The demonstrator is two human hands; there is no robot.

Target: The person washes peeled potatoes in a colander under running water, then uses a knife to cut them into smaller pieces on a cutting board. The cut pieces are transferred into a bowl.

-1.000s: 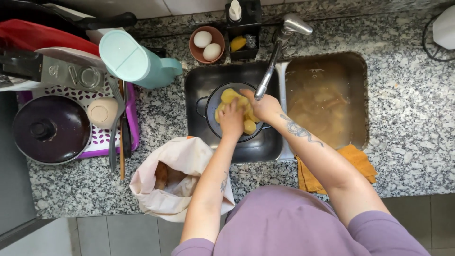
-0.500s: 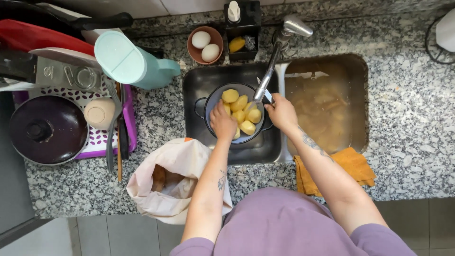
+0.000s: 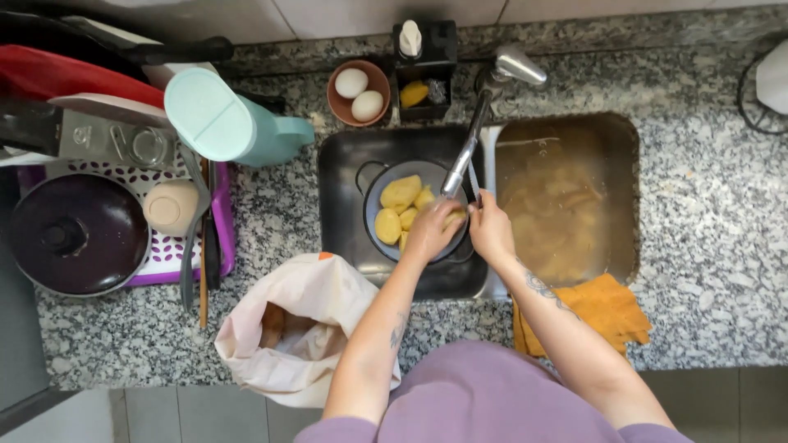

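a person in a purple top stands at a granite counter (image 3: 706, 246), both hands over a dark pot (image 3: 379, 187) of peeled yellow potatoes (image 3: 400, 194) that sits in the left basin of the sink (image 3: 341, 164). the left hand (image 3: 432, 232) lies over the pot's right side, its grip curled down onto a potato, though whether it is clamped fully around it cannot be told. the right hand (image 3: 491, 232) is just beside it at the pot's rim, below the faucet (image 3: 480, 123), its grip partly curled; what it holds, if anything, cannot be told. the right basin (image 3: 566, 205) holds cloudy brown water. a pale cloth bag (image 3: 300, 336) sits open on the counter near the left elbow, an orange cloth (image 3: 603, 308) under the right forearm. behind the sink stand a brown bowl (image 3: 336, 98) with two eggs (image 3: 359, 94) and a mint-green pitcher (image 3: 234, 127); a dark lidded pan (image 3: 74, 234) rests on a purple drying rack (image 3: 222, 221) at far left.
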